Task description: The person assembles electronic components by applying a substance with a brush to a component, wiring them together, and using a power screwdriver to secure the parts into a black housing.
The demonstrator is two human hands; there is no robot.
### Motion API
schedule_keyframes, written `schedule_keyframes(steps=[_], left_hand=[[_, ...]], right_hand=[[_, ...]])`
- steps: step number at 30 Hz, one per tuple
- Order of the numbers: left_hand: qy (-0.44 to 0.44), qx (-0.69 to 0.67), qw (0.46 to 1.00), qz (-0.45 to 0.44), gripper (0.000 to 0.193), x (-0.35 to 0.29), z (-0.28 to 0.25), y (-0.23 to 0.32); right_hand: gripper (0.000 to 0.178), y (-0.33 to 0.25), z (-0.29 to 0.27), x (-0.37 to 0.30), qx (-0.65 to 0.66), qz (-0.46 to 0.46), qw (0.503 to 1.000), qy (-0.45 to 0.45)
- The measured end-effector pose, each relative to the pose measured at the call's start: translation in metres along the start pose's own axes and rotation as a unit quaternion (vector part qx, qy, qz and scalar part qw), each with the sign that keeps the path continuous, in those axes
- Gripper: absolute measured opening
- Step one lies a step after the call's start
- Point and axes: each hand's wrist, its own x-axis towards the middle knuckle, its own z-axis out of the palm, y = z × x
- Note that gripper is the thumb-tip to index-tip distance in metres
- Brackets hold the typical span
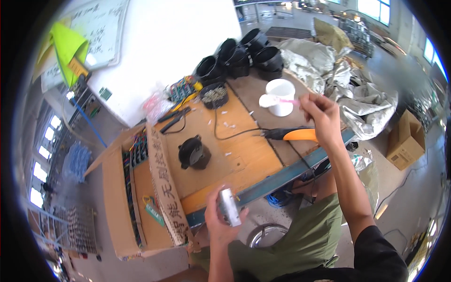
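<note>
"What's the left hand (220, 221) got?"
"A small silvery block (229, 207), gripped in the fingers; it's held up near the close edge of the workbench (258, 157)."
"And the right hand (322, 113)?"
"Fingertips pinched shut on a pink stick (289, 101) with a white end; that end crosses in front of the white cup (282, 87); whether it touches the cup, I can't tell from here."
"What lies about them?"
"A black housing (193, 154) on the bench, well apart from the cup; an orange-handled tool (300, 135) near the right wrist; a cardboard box (117, 211) at the left, open and holding bundled parts."
</note>
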Motion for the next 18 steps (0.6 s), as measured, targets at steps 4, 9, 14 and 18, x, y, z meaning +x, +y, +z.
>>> schedule_keyframes(steps=[4, 9, 14, 18], left_hand=[[0.038, -0.011, 0.997, 0.073, 0.077, 0.006, 0.004, 0.001], [0.051, 0.047, 0.985, 0.158, 0.073, 0.017, 0.017, 0.009], [0.036, -0.141, 0.987, 0.071, 0.074, 0.010, 0.019, 0.017], [-0.011, -0.237, 0.971, 0.037, 0.076, 0.010, 0.015, 0.015]], right_hand=[[0.022, 0.022, -0.039, 0.080, -0.117, -0.078, 0.988, 0.056], [0.027, 0.037, -0.041, 0.129, -0.418, -0.076, 0.905, -0.023], [0.038, 0.029, -0.071, 0.067, -0.386, -0.111, 0.910, 0.099], [0.019, 0.121, -0.208, -0.065, -0.319, -0.213, 0.851, 0.359]])
